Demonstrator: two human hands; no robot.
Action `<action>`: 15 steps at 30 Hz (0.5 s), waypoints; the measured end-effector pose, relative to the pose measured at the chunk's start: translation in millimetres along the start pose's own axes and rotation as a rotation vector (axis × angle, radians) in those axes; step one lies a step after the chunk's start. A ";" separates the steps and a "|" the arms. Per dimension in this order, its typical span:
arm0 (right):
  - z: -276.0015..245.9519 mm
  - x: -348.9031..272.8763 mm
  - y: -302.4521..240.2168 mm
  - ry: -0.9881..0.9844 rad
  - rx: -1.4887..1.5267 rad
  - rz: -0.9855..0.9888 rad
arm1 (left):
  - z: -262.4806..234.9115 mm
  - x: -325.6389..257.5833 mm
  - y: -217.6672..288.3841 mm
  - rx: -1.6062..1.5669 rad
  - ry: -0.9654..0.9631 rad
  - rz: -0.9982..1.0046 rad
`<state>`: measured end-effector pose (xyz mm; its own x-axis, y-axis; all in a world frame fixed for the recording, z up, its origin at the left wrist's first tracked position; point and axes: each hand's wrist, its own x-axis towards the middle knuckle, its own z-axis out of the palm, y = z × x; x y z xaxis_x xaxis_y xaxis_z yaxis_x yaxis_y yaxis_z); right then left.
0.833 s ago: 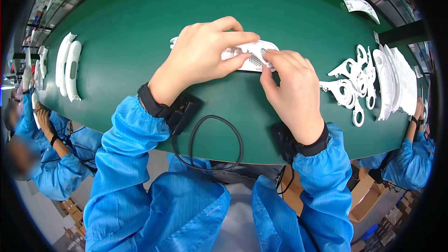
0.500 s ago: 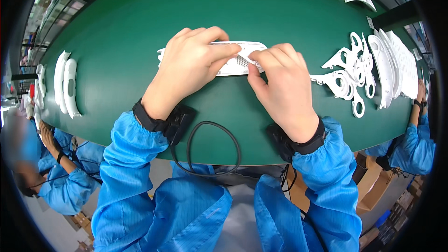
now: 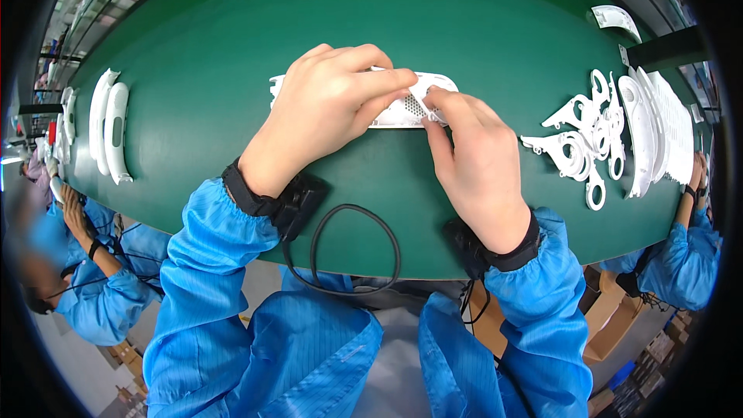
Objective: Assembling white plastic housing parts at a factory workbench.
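Green table point(image 3: 224, 39), white covers point(image 3: 99, 124) laid left, ringed parts point(image 3: 600, 133) heaped right, panels point(image 3: 656, 130) stacked alongside, holed plate point(image 3: 397, 118) set centrally

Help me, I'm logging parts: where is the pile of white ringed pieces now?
In the head view, the pile lies on the right side of the green table, between the right hand and the stacked white shells.

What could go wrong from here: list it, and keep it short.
The left hand hides much of the white perforated panel, so a flaw there could go unnoticed.
The black cable loops near the edge of the green table and might snag.
The white ring-shaped parts overlap in a pile and could tangle when lifted.
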<state>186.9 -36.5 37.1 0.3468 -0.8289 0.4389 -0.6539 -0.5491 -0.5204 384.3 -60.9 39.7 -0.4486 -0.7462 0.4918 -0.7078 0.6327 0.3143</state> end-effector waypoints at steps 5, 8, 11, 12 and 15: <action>-3.5 1.6 0.9 -0.123 0.159 0.181 | -3.3 1.6 1.6 0.022 -0.052 -0.020; -6.7 -0.8 0.2 -0.143 0.148 0.116 | -9.0 5.4 5.1 -0.005 -0.120 -0.030; -12.5 0.7 -0.7 -0.175 0.091 0.059 | -7.6 4.2 2.1 0.004 -0.155 0.052; -15.1 2.8 1.7 -0.178 0.088 0.060 | -7.3 1.4 0.7 0.021 -0.157 0.089; -19.5 6.8 13.2 -0.237 0.233 0.045 | -4.3 -4.6 -4.2 0.061 -0.178 0.139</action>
<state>167.5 -47.3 47.5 0.4858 -0.8395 0.2433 -0.5099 -0.4983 -0.7012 391.7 -59.2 39.7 -0.6292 -0.6813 0.3741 -0.6621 0.7219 0.2011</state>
